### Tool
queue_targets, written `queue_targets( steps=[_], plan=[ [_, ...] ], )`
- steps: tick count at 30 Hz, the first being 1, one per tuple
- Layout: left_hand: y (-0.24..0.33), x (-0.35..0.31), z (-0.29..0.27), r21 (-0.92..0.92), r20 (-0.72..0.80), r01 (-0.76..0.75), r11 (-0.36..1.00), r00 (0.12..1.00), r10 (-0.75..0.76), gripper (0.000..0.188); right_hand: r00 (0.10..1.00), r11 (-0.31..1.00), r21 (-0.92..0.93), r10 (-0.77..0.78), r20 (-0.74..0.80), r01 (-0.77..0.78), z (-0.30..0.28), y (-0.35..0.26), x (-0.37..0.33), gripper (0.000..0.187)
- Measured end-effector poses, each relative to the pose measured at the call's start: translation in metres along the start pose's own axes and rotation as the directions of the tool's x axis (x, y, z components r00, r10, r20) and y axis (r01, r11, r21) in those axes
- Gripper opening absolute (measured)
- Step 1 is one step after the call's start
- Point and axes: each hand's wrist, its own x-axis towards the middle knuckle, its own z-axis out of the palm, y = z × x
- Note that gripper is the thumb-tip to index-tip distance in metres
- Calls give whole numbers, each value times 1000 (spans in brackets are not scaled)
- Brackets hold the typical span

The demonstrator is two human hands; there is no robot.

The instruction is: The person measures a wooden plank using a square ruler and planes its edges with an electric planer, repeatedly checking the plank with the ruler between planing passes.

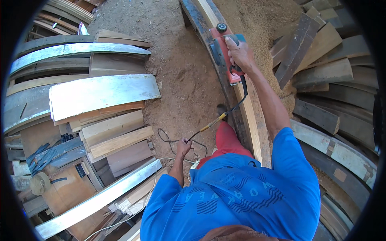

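My right hand [240,54] is wrapped round the handle of a red electric planer [226,40] with a black knob at its front. The planer sits on a long pale wooden board [251,120], which lies along a dark, worn bench [238,118]. From the planer's rear a black power cord [243,93] curves down toward me, with yellow tape [213,121] round part of it. Off to the left, my left hand [183,147] is closed on this cord and holds it away from the board.
Stacked planks [116,132] and pale metallic-looking sheets [105,96] fill the left side. More boards [321,76] are piled at the right. Sawdust [261,24] covers the ground beyond the bench. A loop of thin cord [167,138] lies on the dirt floor near my left hand.
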Motion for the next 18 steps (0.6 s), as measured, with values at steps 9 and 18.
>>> queue_targets(
  steps=[9, 18],
  plan=[
    [52, 60, -23, 15, 42, 79, 997, 996, -79, 27, 1000, 992, 119, -30, 1, 29, 6, -12, 71, 49],
    [82, 135, -53, 12, 36, 73, 997, 997, -73, 26, 1000, 993, 119, -24, 9, 23, 10, -46, 154, 52]
  ],
)
